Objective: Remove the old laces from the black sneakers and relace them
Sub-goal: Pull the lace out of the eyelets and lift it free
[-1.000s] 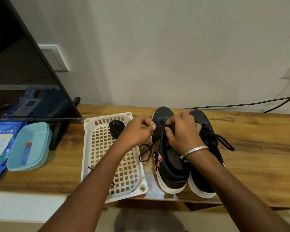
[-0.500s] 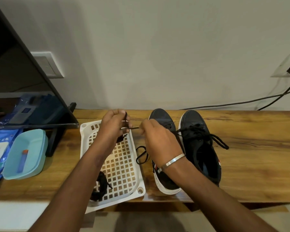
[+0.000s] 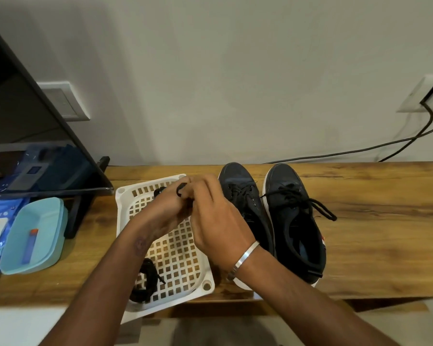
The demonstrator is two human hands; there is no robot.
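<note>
Hands: left hand (image 3: 171, 208) and right hand (image 3: 216, 221) both pinch a black lace (image 3: 181, 189) over the white basket (image 3: 175, 248).
Advice: coil it tight, then drop it in.

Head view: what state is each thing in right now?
Left sneaker: laced, untied.
Right sneaker: laced, ends loose.
Lace: gripped by both hands over the basket.
Basket: upright, holds a lace bundle.
Left hand: gripping.
Right hand: gripping.
</note>
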